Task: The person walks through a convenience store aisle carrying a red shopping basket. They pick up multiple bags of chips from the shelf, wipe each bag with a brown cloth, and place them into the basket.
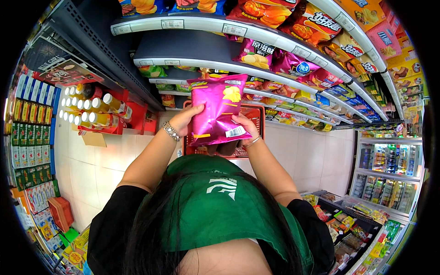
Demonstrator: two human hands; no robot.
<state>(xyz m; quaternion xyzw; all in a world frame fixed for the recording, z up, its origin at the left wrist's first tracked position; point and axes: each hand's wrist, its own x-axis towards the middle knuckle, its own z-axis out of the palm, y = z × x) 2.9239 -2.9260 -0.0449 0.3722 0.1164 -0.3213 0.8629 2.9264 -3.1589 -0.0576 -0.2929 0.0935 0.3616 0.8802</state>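
Observation:
A shiny magenta bag of potato chips (217,111) is held up in front of my chest, with a printed barcode near its lower edge. My left hand (185,120) grips its left side, thumb on the front, a metal bracelet on the wrist. On the bag's right side is my right hand (248,129), fingertips over the front and a thin bangle at the wrist. Below and behind the bag, a red plastic shopping basket (262,120) is partly hidden by it. Similar magenta chip bags (256,55) stand on a shelf (178,48) ahead of me.
Shelves of snack bags (271,13) curve from ahead to the right. At left, bottles with white caps (110,101) stand by a red display, near stacked drink cartons (29,134). Red baskets (61,213) are at lower left. Glass-fronted coolers (388,158) and a snack rack (347,230) lie right.

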